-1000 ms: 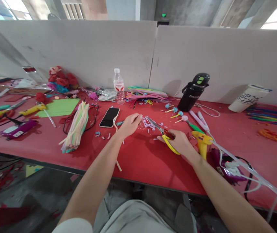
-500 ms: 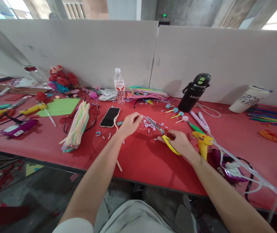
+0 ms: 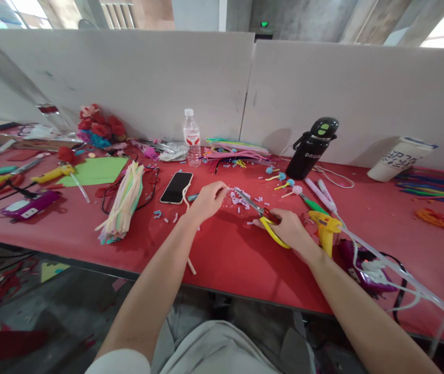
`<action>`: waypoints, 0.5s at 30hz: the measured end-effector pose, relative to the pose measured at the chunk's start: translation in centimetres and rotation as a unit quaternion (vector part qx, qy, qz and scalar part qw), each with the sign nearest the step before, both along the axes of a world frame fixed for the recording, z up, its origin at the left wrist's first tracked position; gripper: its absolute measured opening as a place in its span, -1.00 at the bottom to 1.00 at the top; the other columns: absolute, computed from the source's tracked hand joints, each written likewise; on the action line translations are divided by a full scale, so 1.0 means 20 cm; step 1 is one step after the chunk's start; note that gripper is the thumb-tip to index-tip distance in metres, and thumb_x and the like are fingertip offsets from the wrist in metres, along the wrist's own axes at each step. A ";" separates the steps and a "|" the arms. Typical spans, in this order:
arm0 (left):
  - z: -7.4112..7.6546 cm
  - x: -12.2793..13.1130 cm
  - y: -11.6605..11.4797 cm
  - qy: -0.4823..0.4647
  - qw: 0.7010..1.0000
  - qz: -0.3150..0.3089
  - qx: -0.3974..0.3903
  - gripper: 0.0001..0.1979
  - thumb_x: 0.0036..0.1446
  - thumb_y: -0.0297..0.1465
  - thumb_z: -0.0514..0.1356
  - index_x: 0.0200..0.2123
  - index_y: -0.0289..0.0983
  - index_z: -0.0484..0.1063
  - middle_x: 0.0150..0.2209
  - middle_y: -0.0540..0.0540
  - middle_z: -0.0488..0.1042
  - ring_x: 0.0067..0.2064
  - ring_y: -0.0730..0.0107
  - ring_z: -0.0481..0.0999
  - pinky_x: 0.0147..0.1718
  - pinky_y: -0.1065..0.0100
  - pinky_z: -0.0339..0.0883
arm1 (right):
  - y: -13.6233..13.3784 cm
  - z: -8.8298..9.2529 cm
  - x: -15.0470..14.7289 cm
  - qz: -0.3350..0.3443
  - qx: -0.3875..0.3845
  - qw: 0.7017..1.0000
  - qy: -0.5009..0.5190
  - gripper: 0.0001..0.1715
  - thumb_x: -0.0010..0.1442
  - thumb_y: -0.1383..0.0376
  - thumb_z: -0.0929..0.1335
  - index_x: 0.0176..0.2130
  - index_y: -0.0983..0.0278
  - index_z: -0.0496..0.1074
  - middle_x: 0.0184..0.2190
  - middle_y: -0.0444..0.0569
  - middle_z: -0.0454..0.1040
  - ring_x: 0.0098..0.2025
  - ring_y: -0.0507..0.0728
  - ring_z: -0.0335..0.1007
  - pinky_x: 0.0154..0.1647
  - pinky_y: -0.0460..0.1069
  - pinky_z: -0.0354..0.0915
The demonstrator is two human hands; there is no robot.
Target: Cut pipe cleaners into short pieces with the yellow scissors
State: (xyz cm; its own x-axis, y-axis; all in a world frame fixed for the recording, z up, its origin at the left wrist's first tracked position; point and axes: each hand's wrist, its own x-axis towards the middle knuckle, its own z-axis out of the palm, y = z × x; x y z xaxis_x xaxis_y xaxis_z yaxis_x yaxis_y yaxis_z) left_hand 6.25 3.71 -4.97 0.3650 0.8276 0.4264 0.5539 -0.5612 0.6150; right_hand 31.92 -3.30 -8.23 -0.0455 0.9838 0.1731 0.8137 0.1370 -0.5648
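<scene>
My right hand (image 3: 286, 228) is closed around the yellow and red handles of the scissors (image 3: 272, 231), whose blades point up and left. My left hand (image 3: 209, 201) is pinched near the blade tips, holding something too small to make out. Small lilac pieces (image 3: 241, 201) lie scattered on the red table under and beside the blades. A pale fuzzy strip (image 3: 186, 195) passes behind my left wrist and lies across the edge of a phone (image 3: 176, 188).
A bundle of pale pipe cleaners (image 3: 123, 205) lies left. Behind are a water bottle (image 3: 192, 137) and colored stems (image 3: 237, 152). A black flask (image 3: 311, 149), a yellow glue gun (image 3: 326, 228) and a white cup (image 3: 399, 158) are at the right. A partition (image 3: 147, 78) stands behind.
</scene>
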 end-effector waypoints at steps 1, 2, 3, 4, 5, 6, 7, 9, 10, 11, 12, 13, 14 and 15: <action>0.00 0.00 0.00 0.003 1.000 0.001 -0.002 -0.72 0.29 -0.25 -0.02 -0.36 -0.28 0.36 -0.41 -0.04 0.43 -0.39 0.44 0.36 -0.35 0.39 0.17 | 0.00 0.00 0.00 -0.002 0.000 1.000 0.000 -0.39 -0.04 -0.18 0.40 -0.57 0.25 0.19 -0.63 -0.20 0.16 -0.57 -0.02 0.02 -0.57 -0.09 -0.04; 0.00 0.00 0.00 0.007 1.000 0.003 -0.004 -0.72 0.29 -0.25 -0.01 -0.35 -0.28 0.37 -0.40 -0.04 0.45 -0.38 0.43 0.37 -0.35 0.39 0.18 | 0.00 0.00 0.00 -0.003 -0.001 1.000 0.000 -0.40 -0.04 -0.18 0.39 -0.57 0.25 0.21 -0.63 -0.19 0.17 -0.57 -0.02 0.02 -0.57 -0.09 -0.04; 0.00 0.00 0.00 0.011 1.000 0.006 -0.007 -0.72 0.28 -0.25 0.00 -0.34 -0.28 0.38 -0.39 -0.05 0.46 -0.38 0.42 0.38 -0.34 0.38 0.19 | 0.00 0.00 0.00 -0.003 -0.001 1.000 -0.001 -0.40 -0.05 -0.19 0.39 -0.57 0.25 0.22 -0.62 -0.19 0.19 -0.57 -0.02 0.03 -0.57 -0.08 -0.03; 0.00 0.00 0.00 0.015 1.000 0.008 -0.009 -0.72 0.28 -0.25 0.01 -0.34 -0.28 0.40 -0.38 -0.06 0.48 -0.37 0.42 0.39 -0.33 0.38 0.19 | 0.00 0.00 0.00 -0.002 -0.001 1.000 -0.002 -0.40 -0.05 -0.19 0.39 -0.56 0.25 0.24 -0.62 -0.18 0.20 -0.57 -0.01 0.04 -0.57 -0.08 -0.03; 0.00 0.00 0.00 0.017 1.000 0.009 -0.010 -0.73 0.27 -0.25 0.02 -0.33 -0.28 0.41 -0.37 -0.06 0.49 -0.36 0.41 0.40 -0.33 0.37 0.20 | 0.00 0.00 0.00 -0.001 -0.001 1.000 -0.004 -0.41 -0.04 -0.19 0.39 -0.56 0.25 0.24 -0.62 -0.18 0.20 -0.56 -0.01 0.05 -0.57 -0.08 -0.02; 0.00 0.00 0.00 0.018 1.000 0.009 -0.010 -0.73 0.27 -0.26 0.02 -0.33 -0.28 0.42 -0.37 -0.06 0.49 -0.36 0.41 0.41 -0.32 0.37 0.20 | 0.00 0.00 0.01 0.001 -0.001 1.000 -0.005 -0.41 -0.04 -0.18 0.39 -0.56 0.25 0.25 -0.62 -0.18 0.21 -0.56 -0.01 0.05 -0.56 -0.08 -0.02; -0.01 0.00 0.00 0.018 1.000 0.008 -0.009 -0.74 0.27 -0.26 0.03 -0.33 -0.28 0.42 -0.37 -0.06 0.50 -0.36 0.41 0.41 -0.32 0.37 0.20 | 0.00 0.00 0.01 0.000 0.000 1.000 -0.007 -0.41 -0.04 -0.18 0.39 -0.56 0.25 0.24 -0.63 -0.18 0.21 -0.56 -0.01 0.06 -0.56 -0.08 -0.02; -0.01 0.00 0.00 0.015 1.000 0.009 -0.009 -0.74 0.27 -0.26 0.02 -0.33 -0.28 0.41 -0.38 -0.05 0.48 -0.37 0.42 0.40 -0.33 0.37 0.19 | 0.01 0.00 0.01 -0.002 0.000 1.000 -0.010 -0.41 -0.04 -0.18 0.39 -0.57 0.25 0.23 -0.63 -0.18 0.22 -0.56 0.00 0.06 -0.56 -0.08 -0.02; -0.01 0.00 0.00 0.012 1.000 0.009 -0.010 -0.74 0.27 -0.26 0.02 -0.33 -0.28 0.40 -0.39 -0.04 0.47 -0.38 0.42 0.39 -0.34 0.37 0.19 | 0.01 0.00 0.01 -0.004 -0.001 1.000 -0.010 -0.41 -0.04 -0.18 0.39 -0.57 0.24 0.22 -0.63 -0.18 0.22 -0.56 0.00 0.06 -0.55 -0.08 -0.01; -0.01 0.00 0.00 0.009 1.000 0.011 -0.011 -0.74 0.28 -0.26 0.01 -0.33 -0.28 0.38 -0.40 -0.04 0.46 -0.38 0.43 0.38 -0.35 0.38 0.18 | 0.01 0.00 0.01 -0.005 -0.003 1.000 -0.011 -0.41 -0.04 -0.18 0.39 -0.57 0.24 0.21 -0.64 -0.18 0.22 -0.57 0.00 0.07 -0.55 -0.08 -0.01; -0.01 0.00 0.00 0.007 1.000 0.011 -0.012 -0.75 0.28 -0.26 0.01 -0.33 -0.28 0.37 -0.41 -0.03 0.44 -0.39 0.43 0.38 -0.35 0.38 0.17 | 0.01 0.00 0.01 -0.005 -0.004 1.000 -0.011 -0.41 -0.04 -0.18 0.39 -0.57 0.24 0.21 -0.64 -0.18 0.22 -0.57 0.00 0.07 -0.55 -0.08 -0.01; -0.01 0.00 0.00 0.006 1.000 0.011 -0.014 -0.75 0.28 -0.27 0.00 -0.33 -0.27 0.36 -0.41 -0.03 0.43 -0.39 0.44 0.37 -0.35 0.38 0.17 | 0.01 0.00 0.01 -0.004 -0.005 1.000 -0.011 -0.41 -0.04 -0.18 0.39 -0.57 0.24 0.20 -0.64 -0.18 0.22 -0.57 0.00 0.08 -0.55 -0.08 -0.01; 0.00 0.00 0.00 0.005 1.000 0.011 -0.015 -0.76 0.29 -0.27 -0.01 -0.33 -0.27 0.34 -0.42 -0.03 0.42 -0.39 0.44 0.36 -0.35 0.38 0.16 | 0.00 0.00 0.01 -0.002 -0.006 1.000 -0.011 -0.41 -0.03 -0.18 0.39 -0.57 0.24 0.20 -0.64 -0.18 0.22 -0.56 0.00 0.08 -0.55 -0.08 -0.01; 0.00 0.00 -0.01 0.005 1.000 0.009 -0.017 -0.76 0.29 -0.28 -0.01 -0.33 -0.27 0.33 -0.42 -0.02 0.41 -0.39 0.44 0.35 -0.35 0.39 0.16 | 0.00 0.00 0.01 -0.001 -0.005 1.000 -0.011 -0.41 -0.03 -0.17 0.39 -0.57 0.24 0.20 -0.64 -0.18 0.23 -0.56 0.01 0.08 -0.55 -0.08 -0.01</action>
State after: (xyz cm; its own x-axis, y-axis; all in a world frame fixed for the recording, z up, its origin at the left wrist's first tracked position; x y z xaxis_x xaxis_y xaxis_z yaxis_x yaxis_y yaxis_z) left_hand 6.20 3.61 -5.01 0.3539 0.8481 0.3943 0.5696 -0.5298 0.6284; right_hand 32.09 -3.23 -8.24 -0.0480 0.9856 0.1624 0.8259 0.1306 -0.5485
